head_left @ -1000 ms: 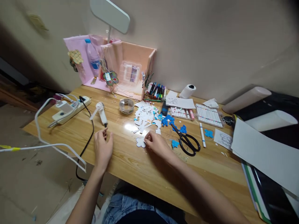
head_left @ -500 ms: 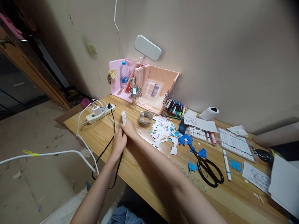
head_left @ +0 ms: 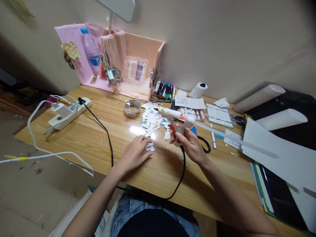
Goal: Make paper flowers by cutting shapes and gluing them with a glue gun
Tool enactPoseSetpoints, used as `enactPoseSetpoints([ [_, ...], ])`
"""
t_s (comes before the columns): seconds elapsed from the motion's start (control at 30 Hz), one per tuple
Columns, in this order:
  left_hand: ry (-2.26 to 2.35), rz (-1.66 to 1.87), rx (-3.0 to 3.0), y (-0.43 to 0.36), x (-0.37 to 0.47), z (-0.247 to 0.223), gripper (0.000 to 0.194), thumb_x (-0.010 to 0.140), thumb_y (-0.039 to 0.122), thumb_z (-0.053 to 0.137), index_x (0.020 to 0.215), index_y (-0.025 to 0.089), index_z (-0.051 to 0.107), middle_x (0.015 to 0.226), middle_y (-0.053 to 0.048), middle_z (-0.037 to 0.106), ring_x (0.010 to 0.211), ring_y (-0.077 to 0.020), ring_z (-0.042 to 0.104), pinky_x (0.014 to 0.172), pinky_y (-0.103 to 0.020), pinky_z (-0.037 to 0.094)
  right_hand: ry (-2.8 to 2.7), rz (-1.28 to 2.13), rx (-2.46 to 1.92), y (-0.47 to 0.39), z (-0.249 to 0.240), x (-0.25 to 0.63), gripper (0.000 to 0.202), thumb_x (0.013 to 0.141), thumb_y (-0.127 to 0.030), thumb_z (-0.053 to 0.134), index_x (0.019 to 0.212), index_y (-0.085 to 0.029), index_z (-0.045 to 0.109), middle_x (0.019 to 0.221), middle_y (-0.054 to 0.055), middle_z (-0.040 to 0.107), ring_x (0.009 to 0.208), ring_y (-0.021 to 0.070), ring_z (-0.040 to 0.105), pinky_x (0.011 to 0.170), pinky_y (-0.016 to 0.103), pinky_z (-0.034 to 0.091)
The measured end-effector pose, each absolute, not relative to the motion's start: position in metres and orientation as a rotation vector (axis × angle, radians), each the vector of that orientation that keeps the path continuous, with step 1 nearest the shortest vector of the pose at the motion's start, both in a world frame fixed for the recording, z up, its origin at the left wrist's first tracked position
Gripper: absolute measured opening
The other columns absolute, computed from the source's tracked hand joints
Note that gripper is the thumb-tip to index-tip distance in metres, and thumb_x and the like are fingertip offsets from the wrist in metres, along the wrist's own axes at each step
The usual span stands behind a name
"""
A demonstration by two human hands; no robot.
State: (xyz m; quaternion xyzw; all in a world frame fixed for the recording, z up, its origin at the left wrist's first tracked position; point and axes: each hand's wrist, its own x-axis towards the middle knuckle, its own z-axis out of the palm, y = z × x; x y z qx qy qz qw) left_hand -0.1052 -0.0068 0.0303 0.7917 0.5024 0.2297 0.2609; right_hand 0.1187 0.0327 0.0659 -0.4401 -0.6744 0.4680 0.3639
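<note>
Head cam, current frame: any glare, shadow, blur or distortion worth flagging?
Head view: bright glare on the tabletop just left of the paper scraps; head view: dark shadow beneath the right forearm; head view: glue gun slightly soft, possibly motion; head view: upper-right corner darkened, outer edges stretched and blurry.

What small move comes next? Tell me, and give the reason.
Probably lower the glue gun toward the white cutout: the right hand holds it raised, its red light glowing, while the left hand rests at the cutout.
</note>
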Motion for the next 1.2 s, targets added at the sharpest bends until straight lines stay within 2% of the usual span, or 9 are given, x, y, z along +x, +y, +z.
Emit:
enactPoseSetpoints([
  [0.17,1.406,0.533,2.172,0.006,-0.093,0.011,0.028,0.077,0.026,0.062,0.103,0.020,0.054,0.101,-0.007,0.056,0.096,-0.0231,0.052,0.083,-0.038,0.044,-1.490,1.455,-1.157,0.009,0.025,0.169,0.027,0.087,-0.044,0.045,0.097,-0.019,0.050,0.073,0.001,0.056,0.061,0.0150,0.056,0.058,0.027,0.045],
  [0.33,1.503,0.566,2.113,0.000,-0.089,0.005,0.020,0.080,0.028,0.059,0.097,0.020,0.055,0.097,-0.006,0.055,0.094,-0.0216,0.051,0.082,-0.036,0.044,-1.503,1.539,-1.331,0.000,0.004,0.182,0.031,0.085,-0.047,0.046,0.077,-0.018,0.051,0.062,0.001,0.056,0.053,0.0131,0.052,0.051,0.024,0.042],
  [0.5,1.562,0.590,2.182,-0.012,-0.078,0.007,0.008,0.084,0.023,0.052,0.090,0.019,0.056,0.092,-0.005,0.056,0.089,-0.0189,0.052,0.079,-0.032,0.042,-1.624,1.531,-1.478,-0.011,0.009,0.174,0.031,0.086,-0.044,0.042,0.072,-0.017,0.050,0.060,0.001,0.056,0.052,0.0127,0.052,0.051,0.023,0.042],
  [0.73,1.718,0.465,2.231,-0.015,-0.065,0.008,0.010,0.083,0.024,0.051,0.076,0.018,0.056,0.081,-0.003,0.058,0.079,-0.0181,0.053,0.070,-0.030,0.041,-1.791,1.410,-1.612,-0.023,0.021,0.170,0.029,0.085,-0.042,0.042,0.072,-0.017,0.051,0.062,0.003,0.057,0.057,0.0150,0.053,0.056,0.027,0.043],
  [0.93,1.764,0.476,2.140,-0.016,-0.061,0.009,0.010,0.081,0.023,0.053,0.074,0.019,0.059,0.080,-0.003,0.059,0.079,-0.0177,0.054,0.070,-0.029,0.041,-1.795,1.470,-1.645,-0.023,0.028,0.170,0.031,0.085,-0.044,0.040,0.071,-0.018,0.049,0.057,0.001,0.054,0.051,0.0139,0.050,0.049,0.025,0.040],
  [1.2,1.753,0.634,1.988,-0.021,-0.060,0.004,0.011,0.083,0.023,0.052,0.075,0.019,0.059,0.081,-0.003,0.060,0.082,-0.0176,0.055,0.075,-0.030,0.042,-1.828,1.520,-1.658,-0.025,0.033,0.169,0.030,0.085,-0.043,0.040,0.068,-0.019,0.047,0.057,0.001,0.055,0.051,0.0138,0.051,0.049,0.025,0.041],
])
